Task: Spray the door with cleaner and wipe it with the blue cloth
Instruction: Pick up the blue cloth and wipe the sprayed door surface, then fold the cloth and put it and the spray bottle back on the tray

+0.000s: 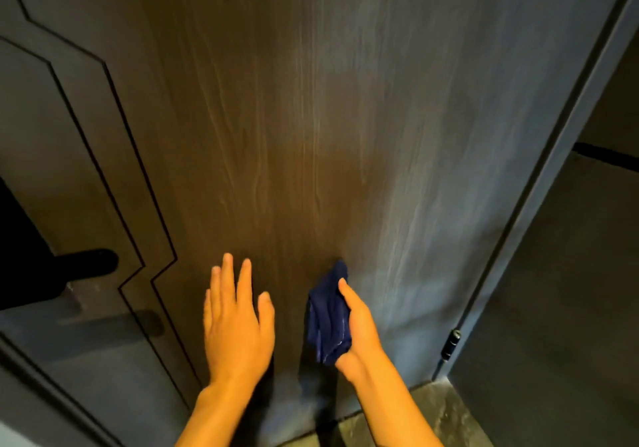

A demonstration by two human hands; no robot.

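Note:
A dark wood-grain door (294, 118) fills most of the view. My right hand (361, 329) grips a bunched blue cloth (326, 318) and holds it against the lower part of the door. To its left, my left hand (235, 322) is open, fingers spread, flat on or just off the door surface. No spray bottle is in view.
A black door handle (86, 261) sticks out at the left, beside angular grooves cut into the door. A hinge (451, 344) sits at the door's lower right edge, next to the grey frame (539, 204). Speckled floor (435, 415) shows at the bottom right.

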